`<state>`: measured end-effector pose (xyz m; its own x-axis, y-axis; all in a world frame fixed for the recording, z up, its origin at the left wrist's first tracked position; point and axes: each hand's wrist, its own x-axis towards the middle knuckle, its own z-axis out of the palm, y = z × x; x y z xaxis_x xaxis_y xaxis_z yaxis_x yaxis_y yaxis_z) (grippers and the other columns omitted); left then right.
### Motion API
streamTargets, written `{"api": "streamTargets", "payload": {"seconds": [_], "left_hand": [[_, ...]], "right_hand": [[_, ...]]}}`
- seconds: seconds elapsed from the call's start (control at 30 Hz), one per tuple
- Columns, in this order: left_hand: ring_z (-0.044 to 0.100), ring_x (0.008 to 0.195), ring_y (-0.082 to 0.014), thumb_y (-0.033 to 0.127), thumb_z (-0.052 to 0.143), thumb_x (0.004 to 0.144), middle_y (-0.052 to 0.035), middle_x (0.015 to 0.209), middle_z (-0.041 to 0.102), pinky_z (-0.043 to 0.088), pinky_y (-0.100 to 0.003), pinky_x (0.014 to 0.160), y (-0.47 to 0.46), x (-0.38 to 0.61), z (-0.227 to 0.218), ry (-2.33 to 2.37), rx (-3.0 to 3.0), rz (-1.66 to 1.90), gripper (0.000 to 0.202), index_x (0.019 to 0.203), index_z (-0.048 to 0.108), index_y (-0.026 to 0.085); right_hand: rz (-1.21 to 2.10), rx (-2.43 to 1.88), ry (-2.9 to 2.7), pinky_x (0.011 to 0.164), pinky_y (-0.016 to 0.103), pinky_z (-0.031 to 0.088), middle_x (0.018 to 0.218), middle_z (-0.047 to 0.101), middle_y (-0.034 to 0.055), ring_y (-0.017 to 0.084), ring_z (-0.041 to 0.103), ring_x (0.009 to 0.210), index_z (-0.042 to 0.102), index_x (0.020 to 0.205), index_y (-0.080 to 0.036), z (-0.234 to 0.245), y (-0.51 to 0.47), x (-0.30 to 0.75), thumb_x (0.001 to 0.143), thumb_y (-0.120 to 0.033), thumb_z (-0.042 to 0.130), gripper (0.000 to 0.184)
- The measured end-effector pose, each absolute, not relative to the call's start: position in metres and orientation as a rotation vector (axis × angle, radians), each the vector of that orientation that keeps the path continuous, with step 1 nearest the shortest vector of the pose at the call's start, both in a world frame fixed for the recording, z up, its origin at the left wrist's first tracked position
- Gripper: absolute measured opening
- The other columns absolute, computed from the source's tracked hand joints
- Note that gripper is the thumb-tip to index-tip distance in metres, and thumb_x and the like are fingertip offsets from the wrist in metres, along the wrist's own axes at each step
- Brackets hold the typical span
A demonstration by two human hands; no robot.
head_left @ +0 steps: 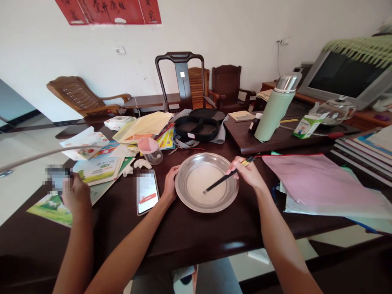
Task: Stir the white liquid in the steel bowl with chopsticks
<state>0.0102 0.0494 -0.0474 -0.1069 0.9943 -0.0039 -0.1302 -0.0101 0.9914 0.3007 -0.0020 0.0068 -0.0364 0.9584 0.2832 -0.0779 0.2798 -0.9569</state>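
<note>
A round metal bowl with pale, milky liquid in it stands on the dark table in front of me. My left hand grips the bowl's left rim; some of its fingers are hidden behind the edge. Held in my right hand are black chopsticks, slanting down to the left over the bowl. Their tips reach the liquid near the middle; how deep they go I cannot tell. A phone with a lit screen lies left of the bowl, close to my left forearm.
Another person's hand holds a phone at the left. Behind the bowl are a pink-lidded cup and a black case. A green thermos and a pink zip folder are on the right. Books lie at left.
</note>
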Motion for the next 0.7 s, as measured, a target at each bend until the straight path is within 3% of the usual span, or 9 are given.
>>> {"api": "streamTargets", "payload": {"seconds": [0.1, 0.2, 0.3, 0.5, 0.7], "left_hand": [[0.064, 0.088, -0.0258, 0.043, 0.066, 0.064, -0.0064, 0.089, 0.075, 0.048, -0.035, 0.084, 0.049, 0.01, -0.046, 1.182, 1.047, 1.353, 0.028, 0.079, 0.073, 0.02], [0.064, 0.088, -0.0258, 0.043, 0.065, 0.064, -0.0067, 0.089, 0.074, 0.047, -0.035, 0.085, 0.048, 0.011, -0.046, 1.184, 1.055, 1.353, 0.029, 0.08, 0.073, 0.019], [0.064, 0.089, -0.0261, 0.043, 0.065, 0.066, -0.0068, 0.089, 0.074, 0.048, -0.035, 0.084, 0.048, 0.012, -0.047, 1.19, 1.064, 1.356, 0.029, 0.08, 0.073, 0.019], [0.064, 0.09, -0.0269, 0.043, 0.066, 0.066, -0.0069, 0.089, 0.074, 0.048, -0.036, 0.085, 0.049, 0.012, -0.049, 1.184, 1.062, 1.357, 0.029, 0.081, 0.073, 0.02], [0.065, 0.089, -0.0261, 0.04, 0.066, 0.065, -0.0058, 0.089, 0.075, 0.048, -0.036, 0.086, 0.05, 0.011, -0.05, 1.168, 1.03, 1.365, 0.027, 0.08, 0.074, 0.02]], "right_hand": [[1.039, -0.929, -1.356, 0.043, 0.026, 0.046, 0.07, 0.078, 0.0056, 0.015, 0.062, 0.052, 0.065, 0.067, -0.022, 0.008, 0.001, 0.295, 0.078, -0.066, 0.077, 0.047], [0.841, -0.984, -1.21, 0.039, 0.024, 0.039, 0.064, 0.076, 0.0042, 0.012, 0.054, 0.045, 0.061, 0.064, -0.022, 0.008, 0.001, 0.305, 0.082, -0.064, 0.074, 0.047], [0.856, -0.971, -1.165, 0.036, 0.024, 0.034, 0.055, 0.071, 0.0031, 0.01, 0.047, 0.038, 0.058, 0.06, -0.022, 0.007, -0.002, 0.313, 0.084, -0.063, 0.072, 0.05], [1.029, -0.937, -1.367, 0.043, 0.026, 0.047, 0.07, 0.078, 0.0061, 0.015, 0.063, 0.051, 0.066, 0.068, -0.021, 0.007, -0.001, 0.298, 0.08, -0.064, 0.076, 0.046], [0.873, -0.961, -1.164, 0.036, 0.024, 0.036, 0.057, 0.072, 0.0032, 0.01, 0.049, 0.039, 0.059, 0.061, -0.022, 0.007, -0.003, 0.315, 0.084, -0.062, 0.073, 0.049]]}}
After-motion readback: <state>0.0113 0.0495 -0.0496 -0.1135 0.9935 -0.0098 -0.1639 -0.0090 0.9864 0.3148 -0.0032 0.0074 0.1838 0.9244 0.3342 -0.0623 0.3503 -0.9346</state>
